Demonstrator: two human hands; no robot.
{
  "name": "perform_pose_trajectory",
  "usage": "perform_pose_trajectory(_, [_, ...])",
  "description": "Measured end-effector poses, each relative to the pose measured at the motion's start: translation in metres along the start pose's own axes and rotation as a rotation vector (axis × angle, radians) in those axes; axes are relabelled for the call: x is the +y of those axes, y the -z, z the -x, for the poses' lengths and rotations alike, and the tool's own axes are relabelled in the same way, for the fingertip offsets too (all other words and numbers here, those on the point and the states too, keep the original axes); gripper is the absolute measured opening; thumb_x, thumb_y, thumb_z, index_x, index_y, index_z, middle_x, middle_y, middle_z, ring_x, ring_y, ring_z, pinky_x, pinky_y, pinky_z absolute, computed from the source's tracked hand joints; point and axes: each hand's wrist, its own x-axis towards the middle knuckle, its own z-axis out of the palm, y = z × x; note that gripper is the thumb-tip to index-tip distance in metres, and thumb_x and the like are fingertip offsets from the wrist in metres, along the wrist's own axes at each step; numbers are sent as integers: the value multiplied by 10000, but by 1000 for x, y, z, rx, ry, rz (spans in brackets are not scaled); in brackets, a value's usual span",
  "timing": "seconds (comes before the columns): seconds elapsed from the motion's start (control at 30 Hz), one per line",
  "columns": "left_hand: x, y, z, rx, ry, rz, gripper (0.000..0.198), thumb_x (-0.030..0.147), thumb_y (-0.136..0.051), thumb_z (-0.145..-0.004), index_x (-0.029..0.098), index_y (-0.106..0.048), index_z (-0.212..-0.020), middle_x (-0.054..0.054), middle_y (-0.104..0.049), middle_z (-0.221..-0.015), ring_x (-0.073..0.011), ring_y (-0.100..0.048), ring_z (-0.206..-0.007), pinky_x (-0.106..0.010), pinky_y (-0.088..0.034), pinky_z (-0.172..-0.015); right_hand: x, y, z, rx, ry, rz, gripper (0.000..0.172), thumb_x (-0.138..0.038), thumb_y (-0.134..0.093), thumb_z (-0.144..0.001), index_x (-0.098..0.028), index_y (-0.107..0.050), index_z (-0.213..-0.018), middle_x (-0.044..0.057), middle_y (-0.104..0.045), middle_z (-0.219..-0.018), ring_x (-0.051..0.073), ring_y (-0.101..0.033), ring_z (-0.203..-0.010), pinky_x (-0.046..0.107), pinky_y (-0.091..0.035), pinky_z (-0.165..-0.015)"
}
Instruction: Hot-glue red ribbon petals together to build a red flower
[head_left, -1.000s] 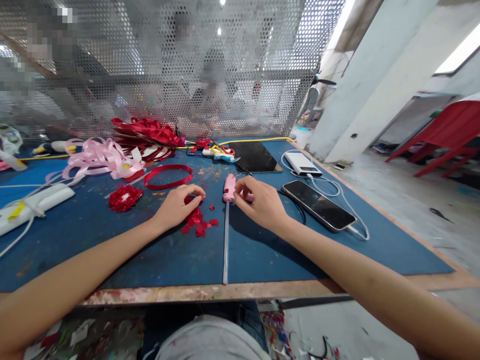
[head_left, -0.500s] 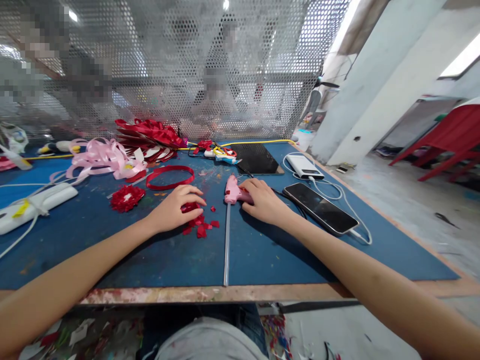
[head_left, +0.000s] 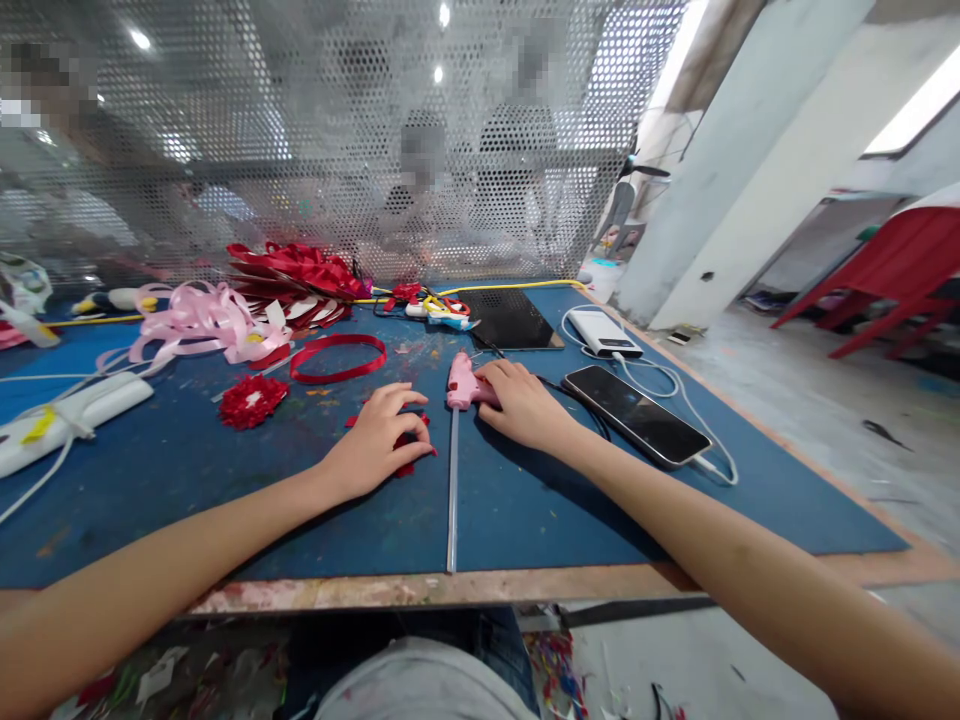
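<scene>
My right hand point(head_left: 523, 402) is closed around the handle of a pink hot glue gun point(head_left: 460, 381) lying on its side on the blue table. A long translucent glue stick point(head_left: 453, 490) extends from the gun toward the table's front edge. Left of the gun, my left hand point(head_left: 384, 435) lies low over small red ribbon scraps point(head_left: 406, 466), its fingers curved and apart. The palm hides part of the scraps, and a red bit shows at the thumb tip. A red ruffled flower point(head_left: 253, 401) and a red ribbon loop point(head_left: 339, 374) lie beyond my left hand.
Right of my right hand are a phone point(head_left: 637, 415) and a white power bank point(head_left: 602, 332), joined by a cable. A dark tablet point(head_left: 511, 318) lies behind. Pink ribbon point(head_left: 210, 322), stacked red ribbon pieces point(head_left: 292, 275) and a white power strip point(head_left: 75, 425) occupy the left. Perforated metal point(head_left: 337, 130) stands behind.
My left hand has moved right and slightly nearer to me across the red scraps, which now lie bunched under it. My right hand stays on the glue gun.
</scene>
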Motion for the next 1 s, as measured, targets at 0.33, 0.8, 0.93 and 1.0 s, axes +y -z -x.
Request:
perform_pose_trajectory(0.33, [-10,17,-1,295,322,588,169,342,-560,-786,177,-529,-774,5,-605,-711,-140,-588,-674,-264,-457,-666,-4,2,-2,-53,-57,61,292,-240,-459,-769,-114,-539,-1019,142,-538,-1108,256,-479,-1001,347,-376,-837])
perform_pose_trajectory(0.8, [-16,22,-5,383,609,1123,256,283,-749,-604,140,-643,-787,-4,-660,-695,-100,-629,-649,-210,-495,-645,-9,8,1,69,-84,-46,258,-234,-492,-695,-170,-478,-945,87,-532,-1040,208,-524,-873,268,-365,-625])
perform_pose_trajectory(0.93, [-20,22,-5,387,604,1057,261,303,-738,-614,147,-635,-797,-2,-655,-703,-105,-628,-664,-219,-495,-661,-13,14,4,99,-101,-45,285,-242,-482,-706,-177,-472,-983,72,-533,-1047,197,-540,-835,252,-318,-539])
perform_pose_trajectory(1.0, [-21,22,-5,370,576,959,254,331,-708,-645,152,-625,-805,-7,-652,-711,-123,-628,-678,-243,-497,-667,-12,16,4,93,-82,-36,288,-241,-495,-700,-181,-486,-981,64,-537,-1050,195,-544,-846,249,-315,-534])
